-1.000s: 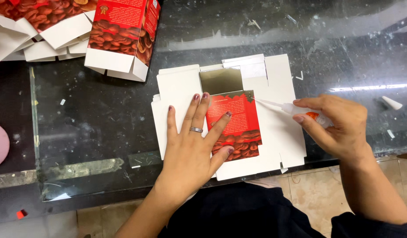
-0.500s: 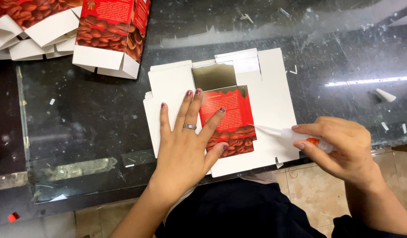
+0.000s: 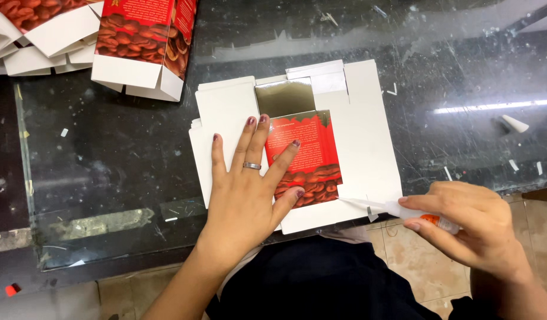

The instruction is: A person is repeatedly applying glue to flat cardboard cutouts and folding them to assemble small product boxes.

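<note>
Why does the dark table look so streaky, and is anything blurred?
Head view: a ceiling light glares as a white streak on the glass tabletop, showing scratches; the left hand, flat carton and right hand with its glue tube look sharp, with only soft shadows.

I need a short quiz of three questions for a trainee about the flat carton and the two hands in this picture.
1. True or false: the left hand lies flat on the unfolded carton.
2. What does the right hand hold: A) scissors, B) a glue tube, C) a brush?
3. Where does the tube's tip point?

Key:
1. True.
2. B.
3. At the lower right corner of the red panel, near the carton's bottom edge.
</note>
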